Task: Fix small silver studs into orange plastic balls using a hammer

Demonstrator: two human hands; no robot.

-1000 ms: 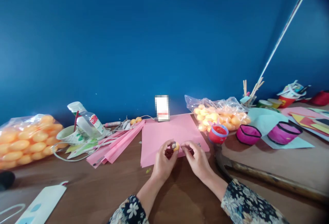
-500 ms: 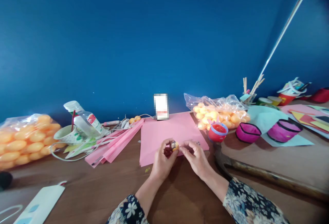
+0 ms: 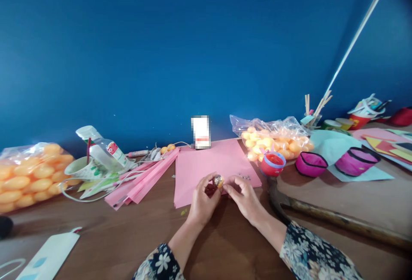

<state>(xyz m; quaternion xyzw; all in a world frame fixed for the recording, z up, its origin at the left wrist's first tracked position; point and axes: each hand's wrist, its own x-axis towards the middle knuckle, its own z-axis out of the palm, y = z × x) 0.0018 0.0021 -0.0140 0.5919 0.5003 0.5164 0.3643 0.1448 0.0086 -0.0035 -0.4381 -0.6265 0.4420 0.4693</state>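
Behind a brown wooden table [image 3: 128, 237] rises a smooth blue partition [image 3: 193, 57], and flat pink paper sheets [image 3: 209, 158] lie on the table in front of the person. Just above the near edge of the sheets, the left hand [image 3: 203, 203] holds a small rounded yellow-orange piece with a glittering metallic patch [image 3: 218, 181], its thumb and forefinger clamped on it. The right hand [image 3: 243, 196] meets its right side with thumb and forefinger close together; whether these fingers pinch the piece, grip some tiny bit or merely touch it cannot be told. The work on this piece looks partly done: one area glitters while another shows plain yellow-orange, and the fingers hide the rest, so the full extent of the covering is unclear. Small silvery bits [image 3: 243, 177] lie on the pink sheets beside the right hand, apparently unused. Much seems left untouched, judging by the plain orange balls in a clear plastic bag [image 3: 278, 138] beyond the right hand and the similar orange balls in another clear bag [image 3: 32, 175] at the far left. Two loose orange balls [image 3: 167, 149] near the partition also look plain. No finished glittering piece can be made out on the table.
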